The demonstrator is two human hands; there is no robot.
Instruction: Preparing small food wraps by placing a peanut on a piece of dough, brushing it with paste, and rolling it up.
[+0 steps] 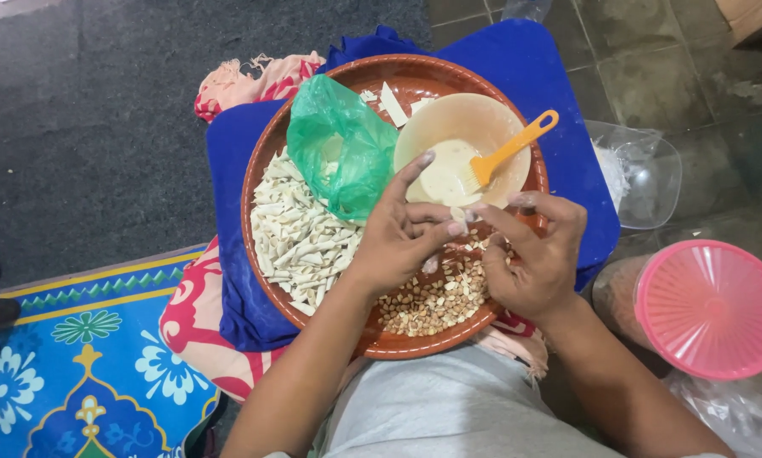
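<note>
Both hands meet over the tray (266,153): left hand (398,233) and right hand (538,254), fingers curled, pinch one small dough piece (457,215) between fingertips beside the bowl (461,127), where light, even pressure would likely seal it cleanly above the nuts (432,301).

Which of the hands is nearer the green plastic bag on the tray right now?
Left. The left hand lies right beside the green plastic bag, its fingers almost at the bag's lower edge. The right hand is farther off, beyond the left hand, above the peanuts.
</note>
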